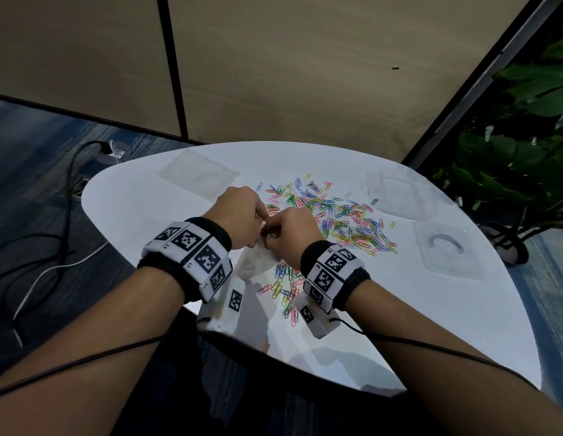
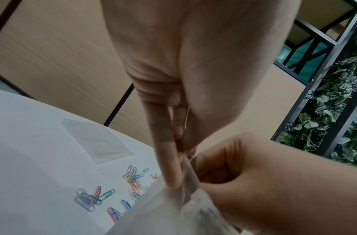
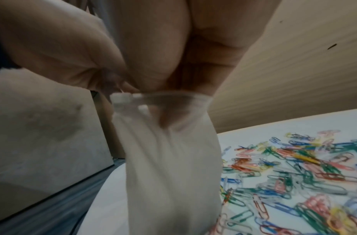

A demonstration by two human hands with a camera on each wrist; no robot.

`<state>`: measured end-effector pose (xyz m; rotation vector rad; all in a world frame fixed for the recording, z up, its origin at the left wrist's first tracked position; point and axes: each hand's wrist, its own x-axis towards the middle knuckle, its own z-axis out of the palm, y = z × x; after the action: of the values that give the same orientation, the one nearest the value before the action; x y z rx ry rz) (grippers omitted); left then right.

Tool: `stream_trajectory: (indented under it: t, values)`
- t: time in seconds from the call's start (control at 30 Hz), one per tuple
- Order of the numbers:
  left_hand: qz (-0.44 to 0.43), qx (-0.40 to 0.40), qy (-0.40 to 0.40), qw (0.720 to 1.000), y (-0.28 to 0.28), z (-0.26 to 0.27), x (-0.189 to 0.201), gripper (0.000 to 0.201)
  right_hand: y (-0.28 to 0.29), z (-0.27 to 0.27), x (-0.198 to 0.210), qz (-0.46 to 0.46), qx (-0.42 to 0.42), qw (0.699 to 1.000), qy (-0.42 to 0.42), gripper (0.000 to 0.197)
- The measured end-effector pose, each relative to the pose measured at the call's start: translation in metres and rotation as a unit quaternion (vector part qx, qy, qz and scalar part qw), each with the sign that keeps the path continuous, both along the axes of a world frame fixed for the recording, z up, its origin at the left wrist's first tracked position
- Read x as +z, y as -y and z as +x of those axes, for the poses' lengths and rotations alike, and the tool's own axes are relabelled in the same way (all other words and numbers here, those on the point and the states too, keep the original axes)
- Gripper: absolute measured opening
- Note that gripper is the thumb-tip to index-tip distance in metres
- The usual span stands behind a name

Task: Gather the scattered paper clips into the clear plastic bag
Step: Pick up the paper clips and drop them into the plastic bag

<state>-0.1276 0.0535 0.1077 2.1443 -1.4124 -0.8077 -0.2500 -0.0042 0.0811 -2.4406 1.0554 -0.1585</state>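
Both forearms reach in from the near edge, each wrist wrapped in a black band carrying white blocks printed with square black-and-white markers. Left hand (image 1: 239, 217) and right hand (image 1: 291, 232) meet over the white, glossy, rounded tabletop (image 1: 384, 325), each pinching the rim of one thin, crinkled clear plastic bag (image 3: 169, 171) that hangs down between them to the surface. Paper clips (image 1: 340, 215), small coated wire loops in many colours, too many to count, lie scattered just beyond the hands and below the right wrist. Three flat clear plastic sheets (image 1: 200, 174) lie around the pile.
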Motion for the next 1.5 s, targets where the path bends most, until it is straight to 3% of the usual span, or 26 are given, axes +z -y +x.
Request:
stream_trajectory:
  t: [0.13,0.27,0.33,0.4,0.47,0.57,0.63,0.8,1.03,1.17,1.27,1.33,1.43,1.5]
  values:
    - [0.003,0.0,-0.009,1.0,-0.001,0.0,-0.002,0.026,0.003,-0.009,0.002,0.069,0.035,0.997,0.005,0.024]
    - [0.01,0.024,-0.01,1.0,-0.005,0.01,-0.004,0.024,0.003,-0.028,0.002,0.15,-0.059,0.965,0.207,0.024]
    - [0.013,0.029,-0.003,0.999,-0.002,0.012,-0.005,0.024,0.003,-0.049,-0.008,0.126,-0.134,0.949,0.256,0.027]
    - [0.014,0.037,-0.002,0.999,-0.002,0.016,-0.004,0.024,-0.001,-0.07,-0.026,0.094,-0.167,0.962,0.195,0.024]
    - [0.015,0.039,-0.003,0.999,-0.002,0.018,-0.003,0.023,-0.01,-0.09,-0.048,0.138,-0.173,0.974,0.055,0.028]
    - [0.022,0.034,0.006,0.999,-0.002,0.017,-0.002,0.025,-0.031,-0.104,-0.082,0.196,-0.146,0.96,-0.136,0.08]
    - [0.024,0.028,0.011,0.999,-0.002,0.015,-0.001,0.027,-0.042,-0.101,-0.099,0.175,-0.146,0.964,-0.134,0.088]
    - [0.03,0.021,0.022,0.999,-0.003,0.016,-0.001,0.028,-0.032,-0.077,-0.113,0.127,-0.178,0.975,-0.039,0.065]
    - [0.032,0.024,0.019,0.999,-0.001,0.02,0.0,0.025,-0.004,-0.05,-0.12,-0.069,-0.035,0.99,-0.121,0.035]
    - [0.038,0.018,0.025,0.999,0.0,0.019,0.0,0.027,0.003,-0.051,-0.11,-0.076,-0.007,0.989,-0.126,0.021]
    - [0.035,0.015,0.033,0.999,-0.001,0.017,0.002,0.028,0.014,-0.059,-0.093,0.009,-0.105,0.993,-0.06,0.014]
    - [0.035,0.016,0.043,0.998,-0.002,0.017,0.002,0.027,0.022,-0.067,-0.079,0.09,-0.193,0.977,0.008,0.011]
    - [0.033,0.023,0.041,0.998,-0.003,0.015,0.004,0.025,0.033,-0.071,-0.056,0.21,-0.262,0.934,0.12,0.014]
    - [0.035,0.02,0.042,0.998,-0.002,0.013,0.005,0.026,0.033,-0.065,-0.037,0.299,-0.271,0.884,0.237,0.015]
